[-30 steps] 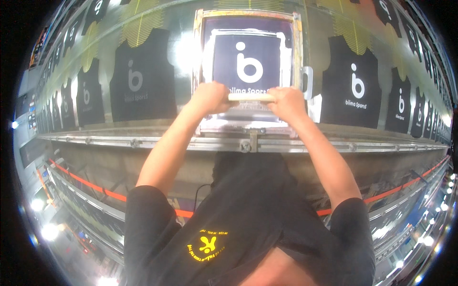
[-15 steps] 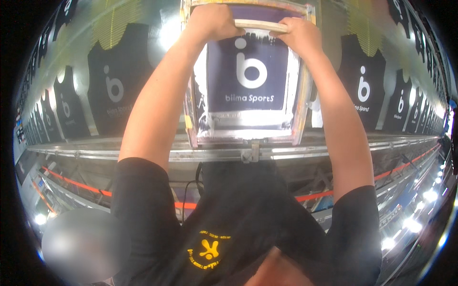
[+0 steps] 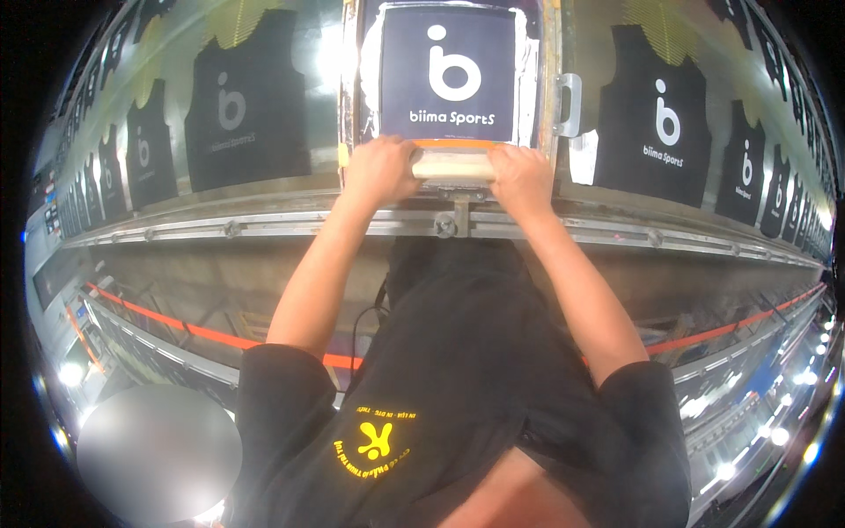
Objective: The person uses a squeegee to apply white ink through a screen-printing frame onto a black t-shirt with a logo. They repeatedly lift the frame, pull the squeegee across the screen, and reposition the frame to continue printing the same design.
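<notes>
My left hand (image 3: pixel 383 170) and my right hand (image 3: pixel 523 179) are closed around the two ends of a squeegee (image 3: pixel 453 165) with a pale wooden handle and an orange blade edge. It lies crosswise at the near end of a screen-printing frame (image 3: pixel 552 79). Through the screen's dark window, a white round logo (image 3: pixel 455 72) with lettering below shows plainly. White ink (image 3: pixel 371 79) streaks the borders of the mesh. The blade's lower edge is hidden behind the handle and my fingers.
Dark sleeveless shirts (image 3: pixel 251 106) with white logos lie along the long table on both sides. A metal handle (image 3: pixel 570 106) juts from the frame's right side, above a white scrap (image 3: pixel 583 157). A metal rail (image 3: pixel 308 226) runs along the table's near edge.
Both hands have drawn the squeegee from the far end of the screen to its near end, toward my body. White ink along the window's near edge no longer shows.
</notes>
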The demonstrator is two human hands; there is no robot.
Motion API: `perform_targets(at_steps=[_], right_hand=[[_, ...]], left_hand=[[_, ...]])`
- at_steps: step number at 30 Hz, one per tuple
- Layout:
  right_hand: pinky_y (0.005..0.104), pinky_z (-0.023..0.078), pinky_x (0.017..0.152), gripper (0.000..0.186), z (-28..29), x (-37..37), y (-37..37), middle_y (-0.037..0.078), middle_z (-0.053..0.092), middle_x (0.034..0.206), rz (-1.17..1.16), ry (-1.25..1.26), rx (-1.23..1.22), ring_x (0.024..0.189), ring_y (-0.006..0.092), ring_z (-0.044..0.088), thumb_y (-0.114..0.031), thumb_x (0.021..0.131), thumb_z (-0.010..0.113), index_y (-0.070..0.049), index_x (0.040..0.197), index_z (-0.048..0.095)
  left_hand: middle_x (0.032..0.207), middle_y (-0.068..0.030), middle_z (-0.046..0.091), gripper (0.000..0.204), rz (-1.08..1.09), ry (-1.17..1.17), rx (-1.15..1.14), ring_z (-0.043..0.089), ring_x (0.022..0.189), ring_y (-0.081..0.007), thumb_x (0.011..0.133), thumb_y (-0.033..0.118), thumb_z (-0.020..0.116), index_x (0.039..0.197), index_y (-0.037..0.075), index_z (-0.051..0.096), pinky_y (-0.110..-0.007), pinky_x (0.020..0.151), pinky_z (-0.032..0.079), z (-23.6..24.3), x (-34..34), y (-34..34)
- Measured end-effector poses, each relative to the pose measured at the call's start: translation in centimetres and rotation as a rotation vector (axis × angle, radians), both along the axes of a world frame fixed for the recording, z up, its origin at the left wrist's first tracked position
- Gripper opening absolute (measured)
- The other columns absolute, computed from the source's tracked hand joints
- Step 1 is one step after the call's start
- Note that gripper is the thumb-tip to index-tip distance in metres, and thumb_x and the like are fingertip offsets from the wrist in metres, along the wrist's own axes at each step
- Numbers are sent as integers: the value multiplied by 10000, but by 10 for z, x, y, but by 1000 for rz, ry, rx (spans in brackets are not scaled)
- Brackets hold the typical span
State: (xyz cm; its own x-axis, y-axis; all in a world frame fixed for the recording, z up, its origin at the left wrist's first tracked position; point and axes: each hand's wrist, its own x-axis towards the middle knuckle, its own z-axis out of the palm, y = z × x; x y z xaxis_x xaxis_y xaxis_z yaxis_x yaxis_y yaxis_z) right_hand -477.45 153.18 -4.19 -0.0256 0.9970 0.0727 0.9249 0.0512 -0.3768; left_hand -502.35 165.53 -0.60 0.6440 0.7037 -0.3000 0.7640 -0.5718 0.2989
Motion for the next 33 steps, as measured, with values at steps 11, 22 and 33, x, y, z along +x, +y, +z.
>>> perform_targets(at_steps=[11,22,33], right_hand=[[444,496,937,394,38,-10,-61,73,697,1025,121,55,-8,1041,288,674,-129,715,846,-64,1079,708],[535,591,796,255,47,90,199,128,775,933,-89,4,-150,913,380,757,-348,847,875,-152,952,751],[479,605,719,434,10,90,252,64,759,894,-149,-148,-76,871,322,763,-554,804,887,-155,953,803]], left_hand=[[1152,-162,759,538,-88,88,-112,742,1106,-354,814,300,874,1259,43,713,-471,934,599,21,-24,-64],[873,-125,798,438,-157,164,-79,781,862,-336,921,544,760,993,123,860,-463,791,617,38,94,215],[930,-116,813,440,-22,129,90,788,866,-356,850,575,827,1044,180,853,-485,804,628,2,109,249]])
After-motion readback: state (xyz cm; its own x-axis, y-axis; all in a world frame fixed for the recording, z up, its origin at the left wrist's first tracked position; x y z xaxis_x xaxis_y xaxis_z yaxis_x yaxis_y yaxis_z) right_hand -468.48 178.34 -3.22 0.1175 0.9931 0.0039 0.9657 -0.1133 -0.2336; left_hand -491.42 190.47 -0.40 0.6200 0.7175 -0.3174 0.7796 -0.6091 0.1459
